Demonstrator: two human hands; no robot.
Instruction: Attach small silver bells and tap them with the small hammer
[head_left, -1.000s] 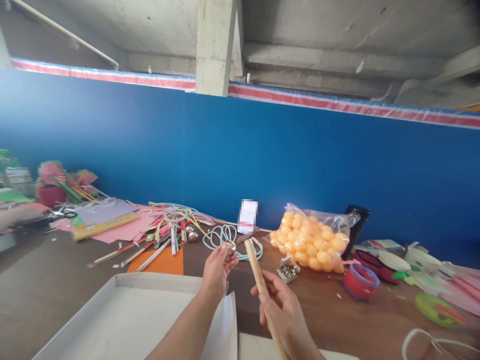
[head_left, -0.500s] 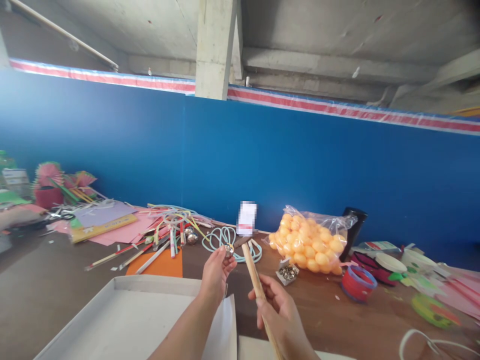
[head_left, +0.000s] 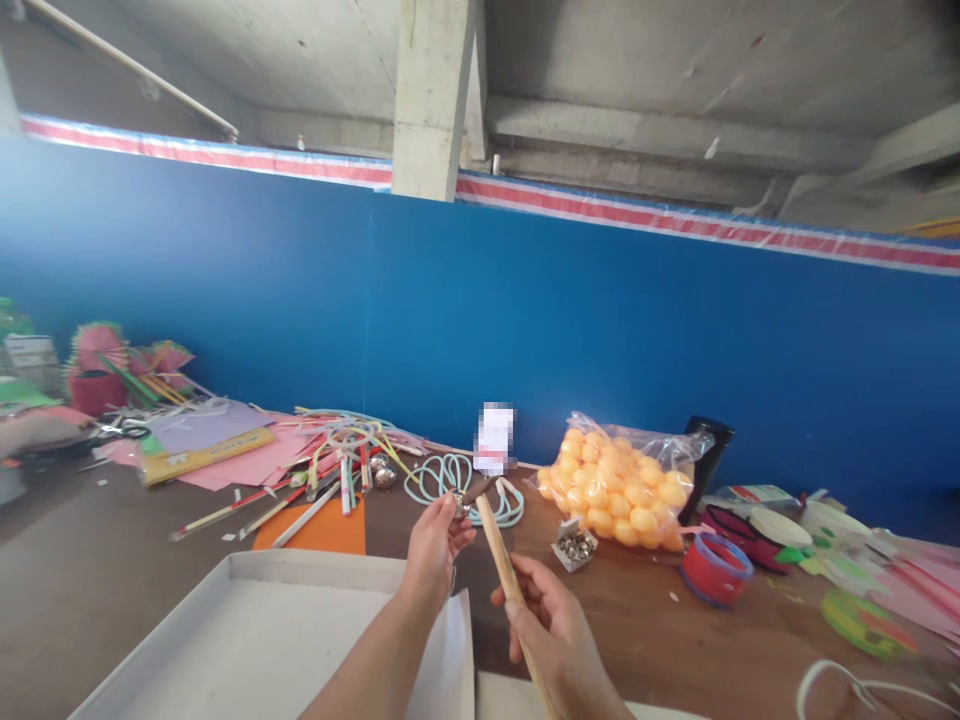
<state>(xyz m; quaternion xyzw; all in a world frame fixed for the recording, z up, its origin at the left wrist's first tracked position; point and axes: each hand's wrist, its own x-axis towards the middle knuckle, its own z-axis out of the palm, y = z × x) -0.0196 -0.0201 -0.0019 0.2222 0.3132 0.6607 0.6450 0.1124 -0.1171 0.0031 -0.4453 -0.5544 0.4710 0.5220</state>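
Head view: the left hand (head_left: 431, 545) pinches a small silver bell (head_left: 459, 503) between its fingertips, raised over the middle of the bench (head_left: 90, 570). The right hand (head_left: 551, 630) is closed around a wooden stick (head_left: 499, 555) near the bench's near edge, and the stick's upper end is just beside the bell. A white tray (head_left: 247, 640) lies at the near edge, under the left forearm. A bag of orange balls (head_left: 626, 490) sits toward the far edge.

Blue wall (head_left: 600, 330) behind brown wooden desk (head_left: 90, 560), red-white striped band (head_left: 675, 222) along top; bare concrete ceiling (head_left: 675, 80), concrete pillar (head_left: 431, 95), daylight from right.
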